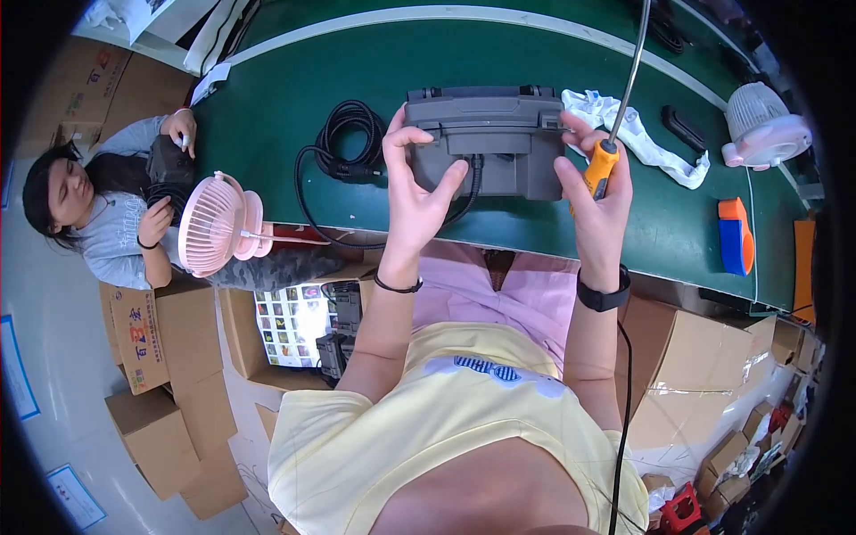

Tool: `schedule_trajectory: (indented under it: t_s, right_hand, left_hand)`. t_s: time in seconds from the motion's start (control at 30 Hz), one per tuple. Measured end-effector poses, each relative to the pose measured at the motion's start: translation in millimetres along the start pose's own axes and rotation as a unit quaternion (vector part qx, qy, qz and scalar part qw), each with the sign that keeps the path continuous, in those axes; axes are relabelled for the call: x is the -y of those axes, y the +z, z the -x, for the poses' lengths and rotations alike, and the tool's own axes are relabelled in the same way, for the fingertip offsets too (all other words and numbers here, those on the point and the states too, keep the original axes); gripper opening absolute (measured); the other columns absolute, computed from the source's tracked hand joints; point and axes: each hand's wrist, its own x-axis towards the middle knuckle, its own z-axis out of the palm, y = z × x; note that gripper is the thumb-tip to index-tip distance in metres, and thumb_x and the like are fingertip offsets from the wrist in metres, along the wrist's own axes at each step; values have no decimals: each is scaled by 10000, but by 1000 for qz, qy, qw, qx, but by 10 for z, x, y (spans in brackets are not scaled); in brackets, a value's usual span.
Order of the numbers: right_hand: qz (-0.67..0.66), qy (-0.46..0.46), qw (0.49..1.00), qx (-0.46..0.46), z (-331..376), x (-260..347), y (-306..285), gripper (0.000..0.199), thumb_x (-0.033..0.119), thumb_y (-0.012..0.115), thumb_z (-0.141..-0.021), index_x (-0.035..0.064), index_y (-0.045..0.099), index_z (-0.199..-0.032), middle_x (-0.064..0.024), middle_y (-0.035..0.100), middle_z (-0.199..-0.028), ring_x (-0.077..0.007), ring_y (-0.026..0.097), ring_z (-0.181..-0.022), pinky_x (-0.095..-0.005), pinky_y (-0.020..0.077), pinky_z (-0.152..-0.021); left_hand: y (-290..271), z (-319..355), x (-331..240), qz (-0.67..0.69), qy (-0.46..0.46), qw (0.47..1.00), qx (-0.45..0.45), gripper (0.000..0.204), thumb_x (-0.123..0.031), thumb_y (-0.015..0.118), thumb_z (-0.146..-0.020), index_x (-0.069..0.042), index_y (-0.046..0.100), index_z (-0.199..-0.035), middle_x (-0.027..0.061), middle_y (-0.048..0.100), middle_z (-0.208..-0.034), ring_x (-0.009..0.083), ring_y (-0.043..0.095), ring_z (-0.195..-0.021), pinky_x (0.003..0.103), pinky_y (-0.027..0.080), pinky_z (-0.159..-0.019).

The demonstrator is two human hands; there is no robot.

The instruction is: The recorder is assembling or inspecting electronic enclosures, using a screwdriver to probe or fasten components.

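Note:
A dark grey box-shaped device (495, 143) lies on the green table (294, 98), with a black cable coil (349, 138) running from its underside. My left hand (415, 187) grips the device's left edge, thumb on its face. My right hand (593, 178) steadies the right edge while also holding an orange-handled powered screwdriver (603, 165), whose metal hose rises toward the top.
A white rag (642, 134), a black part (683, 129), a white-pink fan (762, 125) and an orange-blue tape dispenser (736, 236) lie to the right. A pink fan (214, 223) is clipped at the left edge. A seated person (116, 214) works among cardboard boxes (169, 357).

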Motion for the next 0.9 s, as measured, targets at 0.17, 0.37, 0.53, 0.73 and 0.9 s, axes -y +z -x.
schedule_trajectory:
  t_s: [0.17, 0.37, 0.53, 0.73, 0.9]
  right_hand:
    - [161, -117, 980, -17, -79, -23, 10, 233, 47, 709, -885, 41, 577, -1077, -59, 716, -1077, -145, 648, -957, -288, 502, -880]
    - [219, -105, 969, -46, -98, -30, 53, 294, 143, 788, -855, 39, 617, -1071, -57, 724, -986, -160, 668, -895, -284, 509, -858]
    - [192, -83, 973, -94, -407, -232, 74, 467, 316, 850, -806, 11, 629, -1083, -57, 710, -918, -167, 659, -856, -275, 509, -826]
    - [242, -3, 969, -41, -816, -562, 52, 709, 586, 801, -766, 3, 635, -1134, -123, 673, -1024, -218, 661, -897, -305, 526, -800]
    - [219, 9, 976, -20, -789, -485, 107, 709, 598, 792, -768, 15, 634, -1140, -122, 671, -1043, -190, 660, -905, -287, 529, -800]
  left_hand:
    - [4, 30, 16, 9, 6, 1000, 0, 540, 43, 744, -771, -118, 414, -1167, 209, 281, -1534, 300, 440, -1328, 410, 356, -1110]
    - [-4, -5, 9, 17, -17, 1000, -5, 542, 26, 752, -762, -112, 433, -1178, 201, 292, -1525, 303, 428, -1329, 409, 342, -1113]
    - [35, -43, -6, -114, 25, 992, -44, 538, -38, 769, -786, -105, 481, -1235, 207, 339, -1474, 324, 394, -1341, 407, 327, -1108]
    - [-141, -257, 94, -49, -36, 997, -57, 306, -234, 728, -887, -78, 584, -1108, 199, 382, -1458, 320, 388, -1357, 414, 341, -1086]
    - [-123, -302, 26, -248, 115, 961, -45, 324, -184, 720, -865, -43, 584, -1123, 173, 472, -1423, 325, 497, -1251, 401, 404, -1028]
